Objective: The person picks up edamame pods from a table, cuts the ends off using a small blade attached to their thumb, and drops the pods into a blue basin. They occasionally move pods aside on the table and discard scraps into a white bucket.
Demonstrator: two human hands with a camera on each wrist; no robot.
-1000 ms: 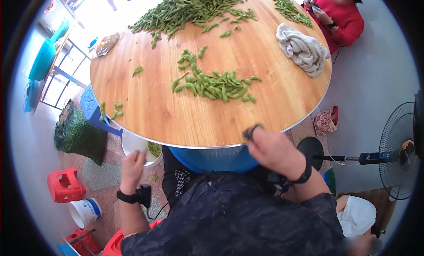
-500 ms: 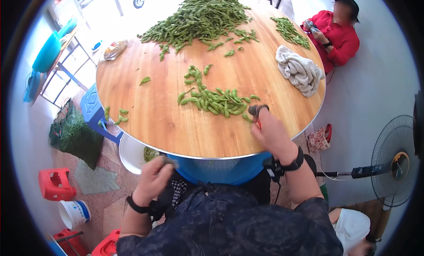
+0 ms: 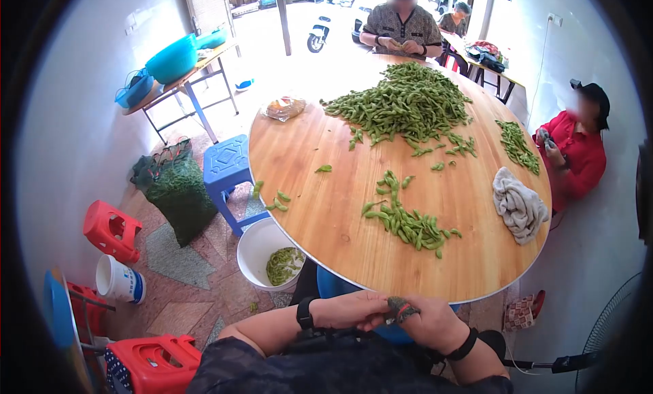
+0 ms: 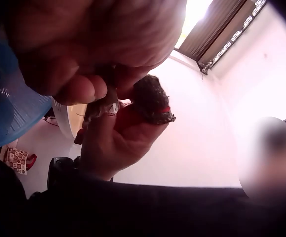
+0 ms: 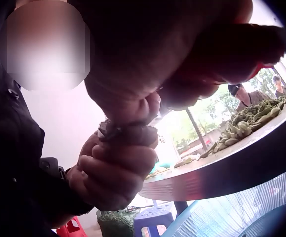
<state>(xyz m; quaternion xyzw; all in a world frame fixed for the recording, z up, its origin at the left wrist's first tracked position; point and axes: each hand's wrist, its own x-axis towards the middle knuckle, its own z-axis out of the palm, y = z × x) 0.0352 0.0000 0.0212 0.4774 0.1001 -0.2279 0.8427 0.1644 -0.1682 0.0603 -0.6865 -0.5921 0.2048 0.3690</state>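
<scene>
My left hand (image 3: 350, 310) and right hand (image 3: 432, 322) meet in front of the table's near edge, over a blue basin (image 3: 331, 285). Their fingers are curled together at the tips. A dark, ragged finger wrap (image 3: 403, 308) with a red band covers a digit of the right hand; it shows closely as a dark wrap (image 4: 152, 98) in the left wrist view. The right wrist view shows the left hand (image 5: 115, 170) with bent fingers and a dark wrap (image 5: 128, 134) at its thumb. I cannot tell what is pinched between them. Green soybean pods (image 3: 411, 227) lie on the table beyond.
A large pod heap (image 3: 408, 105) covers the far part of the round wooden table (image 3: 326, 224). A grey cloth (image 3: 518, 205) lies at right. A white bucket (image 3: 246, 258) holding green bits and a blue stool (image 3: 226, 159) stand at left. People sit opposite and at right.
My right hand has drawn back from beside the small pod group to the table's near edge. The left hand has moved right and meets it. The head view has tilted up and left.
</scene>
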